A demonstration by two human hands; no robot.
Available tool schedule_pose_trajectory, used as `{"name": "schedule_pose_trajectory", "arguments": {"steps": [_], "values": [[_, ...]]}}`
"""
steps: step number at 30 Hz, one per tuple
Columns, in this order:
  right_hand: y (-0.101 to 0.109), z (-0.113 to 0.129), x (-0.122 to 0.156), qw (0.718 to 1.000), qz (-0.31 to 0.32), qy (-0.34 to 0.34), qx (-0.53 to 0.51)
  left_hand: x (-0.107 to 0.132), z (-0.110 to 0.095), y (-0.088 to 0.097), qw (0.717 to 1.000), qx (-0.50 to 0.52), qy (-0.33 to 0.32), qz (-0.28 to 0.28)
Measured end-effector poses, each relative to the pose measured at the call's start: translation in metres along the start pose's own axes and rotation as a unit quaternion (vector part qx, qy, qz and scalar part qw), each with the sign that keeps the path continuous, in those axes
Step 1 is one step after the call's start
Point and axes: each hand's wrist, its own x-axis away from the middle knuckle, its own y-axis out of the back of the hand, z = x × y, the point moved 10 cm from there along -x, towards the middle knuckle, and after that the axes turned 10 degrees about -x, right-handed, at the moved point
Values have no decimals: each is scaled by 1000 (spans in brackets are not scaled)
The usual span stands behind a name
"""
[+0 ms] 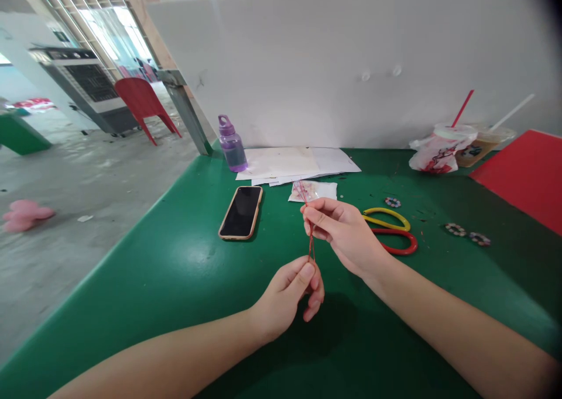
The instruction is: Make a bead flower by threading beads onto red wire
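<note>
Thin red string [311, 244] runs in several strands between my two hands above the green table. My left hand [292, 291] pinches its lower part between thumb and index finger. Higher up and a little to the right, my right hand [340, 226] pinches the same string, and loose ends stick up past its fingertips. Behind those ends lies a small clear packet [325, 191] with light-coloured contents too small to name. Scissors with one yellow and one red handle [401, 244] lie beside my right hand, their blades hidden behind it.
A phone [241, 213], a purple bottle [233, 147] and white papers [285, 164] are on the green table [175, 282]. Small beaded rings [455, 229] lie at the right, near drink cups [443, 147] and a red sheet [527, 179]. A white panel [298, 71] stands behind.
</note>
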Motion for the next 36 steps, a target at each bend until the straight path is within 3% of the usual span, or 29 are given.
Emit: {"name": "schedule_pose_trajectory", "arguments": {"steps": [5,9,12,22,27,36], "values": [[-5,-20,-2,995,40,-57,-74,0,-4,13,998,-16,-20,-54],[-24,-47,7,977,141,-156,-46,0,-8,30,990,-2,-40,-132],[-30,-57,12,962,189,-192,-48,-1,-9,33,987,22,-47,-150],[-18,-59,0,961,229,-138,-76,-4,-8,10,985,160,-10,-65],[-12,-53,-5,969,217,-104,-54,-6,-6,12,987,148,6,-67],[-15,-37,-6,976,210,-42,-37,-6,-14,18,996,36,-51,-56]]}}
